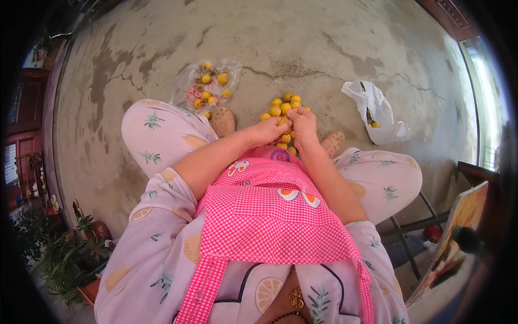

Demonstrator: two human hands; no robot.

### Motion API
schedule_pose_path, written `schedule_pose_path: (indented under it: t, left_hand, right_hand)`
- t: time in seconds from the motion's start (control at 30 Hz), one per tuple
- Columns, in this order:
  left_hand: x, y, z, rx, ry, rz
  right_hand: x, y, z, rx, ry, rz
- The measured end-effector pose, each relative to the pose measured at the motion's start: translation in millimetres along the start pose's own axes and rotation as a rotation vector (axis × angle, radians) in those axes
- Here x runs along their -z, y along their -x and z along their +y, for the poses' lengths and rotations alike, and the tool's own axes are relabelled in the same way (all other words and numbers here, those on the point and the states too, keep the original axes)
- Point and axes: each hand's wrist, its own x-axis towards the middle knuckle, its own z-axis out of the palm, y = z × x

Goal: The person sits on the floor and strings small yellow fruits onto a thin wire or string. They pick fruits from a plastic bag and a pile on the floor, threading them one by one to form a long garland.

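Observation:
Both hands meet low in front of me, over a pile of small round yellow fruits [275, 110] on the concrete floor. My left hand [269, 131] grips a yellow fruit [285, 126] between thumb and fingers. Close against it, my right hand [303, 121] has its thumb and forefinger pinched at the top of that fruit; whether it holds a bit of stem or peel is too small to tell. The pile lies between my two tan clogs, partly hidden by the hands and the pink checked apron [279, 218].
On the floor at upper left, a clear plastic bag [178, 87] bears several yellow fruits. A white plastic bag [380, 125] with fruits inside stands to the right. Potted plants [66, 259] are at lower left; a metal-legged stand [404, 239] is at the right.

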Motion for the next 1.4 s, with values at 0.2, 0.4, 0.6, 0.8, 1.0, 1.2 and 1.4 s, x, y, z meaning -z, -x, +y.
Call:
schedule_pose_path:
  t: [0.2, 0.4, 0.6, 0.8, 1.0, 1.2, 1.4]
  left_hand:
    - [-1, -5, -11, -0.075, -0.101, 0.086]
    - [18, -18, -8, 0.137, 0.055, 0.099]
    - [42, -47, -2, 0.154, 0.436, 0.011]
    - [27, -81, -9, 0.240, 0.540, 0.323]
    - [29, -98, -31, 0.348, 0.508, 0.486]
    - [29, -96, -26, 0.358, 0.541, 0.441]
    - [22, -100, -28, 0.341, 0.541, 0.451]
  right_hand:
    - [18, -25, 6, -0.210, 0.024, 0.087]
    - [15, -33, 14, -0.342, -0.018, -0.201]
    - [15, -65, 5, -0.231, -0.112, -0.246]
    - [6, -99, 22, -0.084, 0.221, -0.062]
    - [-7, -119, 45, -0.224, 0.037, 0.137]
    - [-4, -126, 46, -0.331, -0.054, 0.175]
    - [6, -131, 50, -0.312, -0.008, 0.132]
